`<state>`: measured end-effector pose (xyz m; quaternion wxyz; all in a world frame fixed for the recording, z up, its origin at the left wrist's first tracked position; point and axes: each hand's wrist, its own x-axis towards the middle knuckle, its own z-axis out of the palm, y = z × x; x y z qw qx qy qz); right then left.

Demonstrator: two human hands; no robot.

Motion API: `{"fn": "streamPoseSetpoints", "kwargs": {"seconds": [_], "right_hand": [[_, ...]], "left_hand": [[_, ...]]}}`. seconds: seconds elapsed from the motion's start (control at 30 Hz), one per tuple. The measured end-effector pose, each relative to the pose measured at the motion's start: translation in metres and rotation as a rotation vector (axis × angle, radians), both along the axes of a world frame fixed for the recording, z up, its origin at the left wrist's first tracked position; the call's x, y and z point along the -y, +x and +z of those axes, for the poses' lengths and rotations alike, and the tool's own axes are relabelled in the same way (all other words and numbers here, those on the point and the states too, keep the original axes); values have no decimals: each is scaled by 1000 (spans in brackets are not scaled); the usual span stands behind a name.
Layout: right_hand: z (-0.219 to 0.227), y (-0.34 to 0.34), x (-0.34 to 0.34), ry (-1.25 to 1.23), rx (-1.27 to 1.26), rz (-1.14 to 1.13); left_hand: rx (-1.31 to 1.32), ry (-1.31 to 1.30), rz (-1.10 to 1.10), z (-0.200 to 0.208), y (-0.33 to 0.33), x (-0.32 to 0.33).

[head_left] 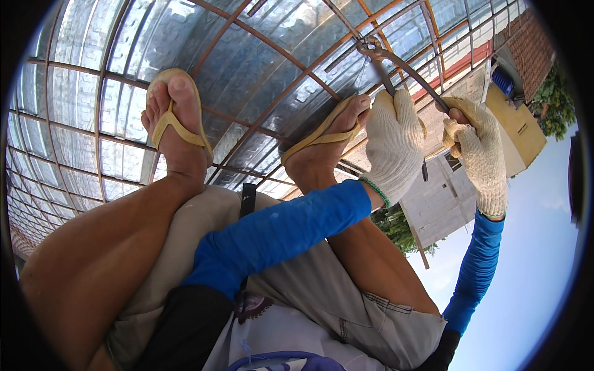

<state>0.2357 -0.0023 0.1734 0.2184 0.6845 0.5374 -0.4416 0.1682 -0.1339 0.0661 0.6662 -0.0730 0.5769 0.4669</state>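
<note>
Both my hands wear off-white knitted gloves. A pair of rusty end-cutting pincers [413, 73] spans the space between them, its handles spread apart. My left hand [396, 139] is wrapped round one handle, whose dark end seems to stick out below the glove. Round the other handle my right hand [477, 139] is closed, with bare fingertips showing through the glove. The rounded jaws rest at a crossing of rusty reinforcing bars [334, 48] near the top. Thin wire [361, 75] shows just below them; whether the jaws grip it I cannot tell.
Shiny corrugated metal decking [232, 59] lies under the bar grid. My feet in yellow flip-flops [179, 127] stand on the grid on both sides of a bar. Beyond the deck edge at right are a grey block wall [439, 198], a tiled roof [526, 55] and trees.
</note>
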Motion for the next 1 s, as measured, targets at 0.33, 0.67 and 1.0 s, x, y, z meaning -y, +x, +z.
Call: {"fn": "streamPoseSetpoints", "kwargs": {"seconds": [0.33,0.67,1.0], "right_hand": [[3,-6,15,9,-3,-45],[8,-6,31,131,29,186],[27,-27,20,44,57,469]], "left_hand": [[-499,214,-215,-6,-4,2],[-224,134,-25,-10,13,-7],[616,-157,224,5,-43,-26]]}}
